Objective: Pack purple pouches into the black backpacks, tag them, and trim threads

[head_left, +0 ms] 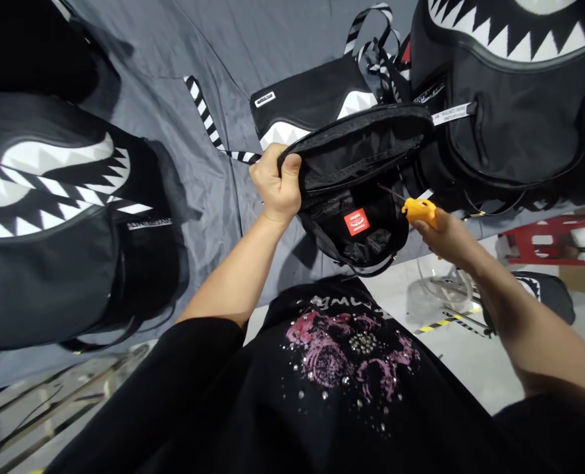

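My left hand (277, 183) is closed around the zippered rim of an open black backpack (354, 148), with the thumb over the edge. The backpack's dark lining faces me, and a red label (356, 222) shows inside it. In my right hand (441, 234) is a yellow-handled tool (419, 212) with a thin metal shaft; its exact kind is unclear. The shaft points into the right side of the backpack's opening, and I cannot tell whether its tip touches the lining. Just behind the backpack lies a flat black bag (307, 99) with white shark teeth and a black-and-white striped strap (206, 118).
Large black shark-mouth backpacks stand at the left (50, 263) and the right (514, 125) on a grey cloth (213, 217). Below the cloth's right edge, the floor bears yellow-black tape (441, 322). A red crate (539, 237) is at far right.
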### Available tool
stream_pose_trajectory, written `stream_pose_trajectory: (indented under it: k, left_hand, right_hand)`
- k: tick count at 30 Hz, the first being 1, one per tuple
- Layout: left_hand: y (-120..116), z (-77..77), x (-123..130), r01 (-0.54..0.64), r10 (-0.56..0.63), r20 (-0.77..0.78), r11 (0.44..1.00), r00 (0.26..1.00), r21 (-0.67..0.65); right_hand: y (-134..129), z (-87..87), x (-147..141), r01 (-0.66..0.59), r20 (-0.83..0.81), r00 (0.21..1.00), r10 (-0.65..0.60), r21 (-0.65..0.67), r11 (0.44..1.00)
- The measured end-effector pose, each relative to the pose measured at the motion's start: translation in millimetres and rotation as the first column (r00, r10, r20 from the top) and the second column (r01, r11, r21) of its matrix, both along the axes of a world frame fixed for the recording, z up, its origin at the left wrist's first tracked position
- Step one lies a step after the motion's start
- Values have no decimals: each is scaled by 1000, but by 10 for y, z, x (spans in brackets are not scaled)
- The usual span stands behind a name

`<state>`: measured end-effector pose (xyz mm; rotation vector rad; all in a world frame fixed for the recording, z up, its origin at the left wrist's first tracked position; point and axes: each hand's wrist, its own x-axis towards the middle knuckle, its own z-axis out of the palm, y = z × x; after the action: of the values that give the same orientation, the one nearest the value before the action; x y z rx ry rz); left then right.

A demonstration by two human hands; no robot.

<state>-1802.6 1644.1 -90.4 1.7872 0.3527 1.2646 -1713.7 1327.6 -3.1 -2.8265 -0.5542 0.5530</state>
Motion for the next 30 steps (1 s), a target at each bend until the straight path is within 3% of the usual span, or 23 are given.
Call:
stream_pose_trajectory:
  k: [2, 5, 9, 12, 15, 17, 19, 22, 25, 28, 30]
  left_hand:
    - [5, -19, -4, 5, -5, -3, 1000, 1000, -9]
    - [8, -61, -11, 18, -19, -31, 999, 999, -51]
    - [14, -110, -7, 49, -52, -41, 995, 998, -85]
    - [17, -123, -1, 63, -66, -41, 994, 997, -84]
    - [10, -114, -1, 75, -79, -43, 993, 996, -94]
    - [3, -98, -1, 84, -89, -47, 992, 995, -98]
    - [4, -77, 4, 75, -79, -43, 994, 996, -85]
    - [22, -43, 22, 18, -19, -17, 999, 1000, -35]
    - [-5, -18, -10, -18, 19, -36, 1000, 999, 24]
    - [-186, -61, -207, 146, -127, -107, 971, 986, 192]
    - [-383, -168, -453, 417, -346, -253, 848, 903, 327]
  right_hand:
    - [28, 62, 102, -44, 14, 999, 45, -114, 993]
    - [-85, 119, 173, -133, -21, 991, 134, -319, 939]
    - [-296, 195, 80, -230, -248, 958, 142, -375, 898]
    - [-400, 268, -36, -119, -489, 871, -44, -299, 947]
    - [-472, 288, -74, 188, -633, 733, -249, -163, 969]
    - [-495, 255, -45, 389, -640, 699, -319, -34, 920]
    - [-486, 196, 0, 513, -637, 693, -338, 106, 852]
    - [-431, 82, 29, 578, -663, 694, -281, 281, 766]
    - [-401, -48, -40, 583, -651, 716, -251, 360, 729]
    - [-499, -188, -194, 586, -655, 714, -248, 365, 723]
    - [-652, -278, -319, 589, -674, 693, -258, 321, 742]
